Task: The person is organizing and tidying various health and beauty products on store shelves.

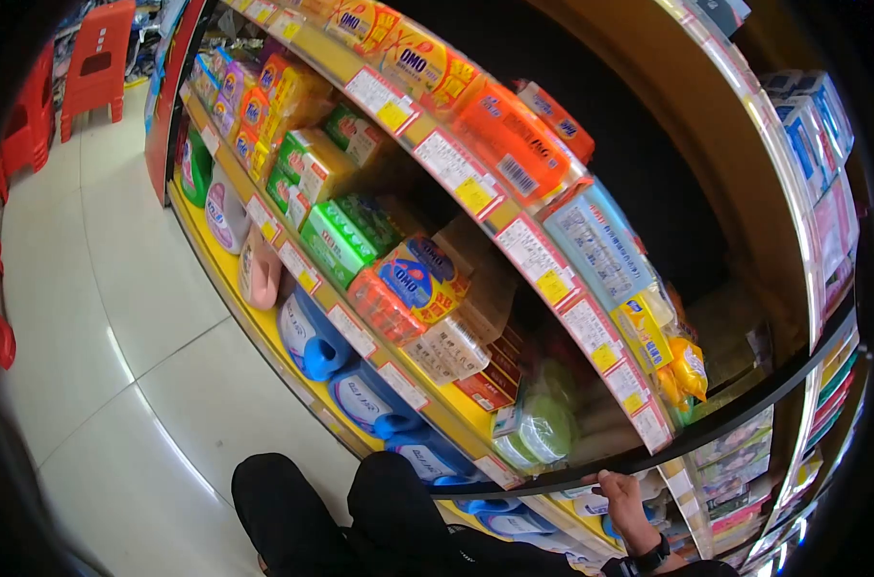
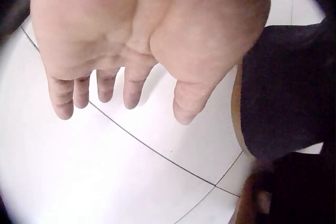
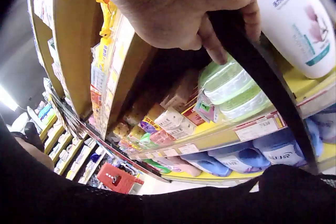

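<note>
In the right wrist view, my right hand (image 3: 194, 14) grips the black upright front edge (image 3: 269, 77) of a shelf divider, its fingers curled round it. The head view shows the same hand (image 1: 626, 505) with a dark watch on its wrist, at the divider edge (image 1: 725, 416). Close by are green-and-clear plastic boxes (image 3: 231, 85) on one side and a white bottle (image 3: 294, 22) with a flower print on the other. My left hand (image 2: 142, 35) hangs palm showing, fingers apart and holding nothing, over the pale tiled floor (image 2: 121, 171); it is out of the head view.
Shelves beside me carry orange and yellow soap packs (image 1: 422, 62), green packs (image 1: 336, 240) and blue detergent bottles (image 1: 360, 396) on the lowest level. Price labels (image 1: 456, 173) line the shelf fronts. Red stools (image 1: 98, 67) stand at the far end. My knees (image 1: 283, 500) are bent below.
</note>
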Available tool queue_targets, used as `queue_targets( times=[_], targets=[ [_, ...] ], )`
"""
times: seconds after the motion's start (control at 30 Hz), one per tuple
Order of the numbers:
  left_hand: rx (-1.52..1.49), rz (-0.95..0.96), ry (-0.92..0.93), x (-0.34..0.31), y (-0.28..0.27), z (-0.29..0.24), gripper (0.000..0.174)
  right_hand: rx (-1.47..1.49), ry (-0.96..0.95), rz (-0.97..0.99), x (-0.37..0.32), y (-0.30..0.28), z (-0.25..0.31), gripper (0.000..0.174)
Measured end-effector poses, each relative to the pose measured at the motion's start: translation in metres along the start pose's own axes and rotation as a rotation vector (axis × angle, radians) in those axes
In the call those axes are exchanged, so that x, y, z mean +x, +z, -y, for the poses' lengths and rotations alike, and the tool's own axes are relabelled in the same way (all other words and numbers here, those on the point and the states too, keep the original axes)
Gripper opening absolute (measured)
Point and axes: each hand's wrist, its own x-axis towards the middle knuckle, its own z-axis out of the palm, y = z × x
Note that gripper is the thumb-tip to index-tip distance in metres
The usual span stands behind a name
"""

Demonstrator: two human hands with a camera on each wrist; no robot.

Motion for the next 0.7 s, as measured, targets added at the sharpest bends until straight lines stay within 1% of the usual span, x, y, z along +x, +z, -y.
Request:
queue_targets(
  times=[0.03,0.07,0.13,0.17,0.23,0.43,0.57,0.63,0.7],
  targets=[
    [-0.004,-0.002,-0.002,0.0,0.004,0.0,0.042,0.054,-0.001,-0.005,0.0,0.001,-0.002,0.04],
    [-0.01,-0.005,0.0,0.001,0.008,-0.003,0.042,0.042,0.004,-0.004,-0.002,0.003,0.001,0.04],
    [-0.026,-0.016,0.001,0.003,0.014,-0.008,0.042,0.103,-0.023,-0.05,-0.003,0.009,0.009,0.039],
    [-0.038,-0.024,0.003,0.004,0.015,-0.011,0.042,0.091,-0.026,-0.048,-0.003,0.01,0.008,0.039],
    [-0.061,-0.039,0.005,0.005,0.019,-0.019,0.042,0.16,-0.042,-0.078,-0.002,0.012,0.002,0.04],
    [-0.108,-0.115,-0.003,0.001,0.012,-0.031,0.042,0.179,-0.051,-0.087,-0.004,0.014,0.0,0.042],
    [-0.134,-0.175,-0.012,-0.003,0.002,-0.041,0.042,0.135,-0.076,-0.078,-0.005,0.014,0.003,0.043],
    [-0.135,-0.198,-0.022,-0.007,0.002,-0.041,0.042,0.05,-0.125,-0.057,-0.005,0.012,0.002,0.042],
    [-0.137,-0.219,-0.039,-0.01,0.003,-0.037,0.042,0.046,-0.12,-0.043,-0.003,0.009,-0.001,0.041]
  ],
)
